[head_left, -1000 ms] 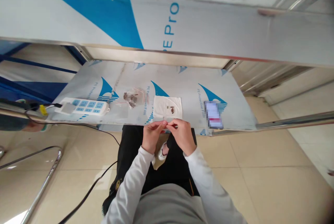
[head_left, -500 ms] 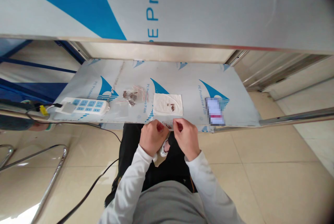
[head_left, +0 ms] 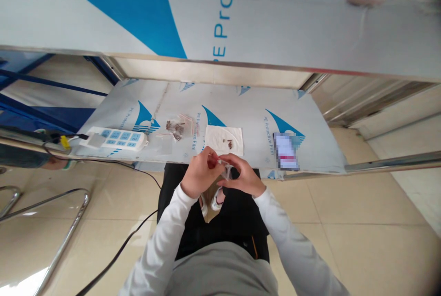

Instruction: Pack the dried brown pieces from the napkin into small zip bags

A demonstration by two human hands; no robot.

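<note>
Two hands on one small clear bag (head_left: 226, 171): left hand (head_left: 200, 173) pinching it, right hand (head_left: 244, 175) narrowed around it from three o'clock; its long axis too blurred to call. Brown pieces (head_left: 230, 143) lie on white cloth (head_left: 215, 142) at twelve, right hand nearer. Film-covered worktop (head_left: 275, 100), bag by its six-o'clock edge; phone (head_left: 286, 151) between two and three. Tiled floor (head_left: 344, 199) below.

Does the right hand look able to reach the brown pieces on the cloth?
Probably yes: the brown pieces lie uncovered on the cloth, just beyond the right hand, with nothing visible between. That hand is at the clear bag, though, and may need freeing first.
</note>
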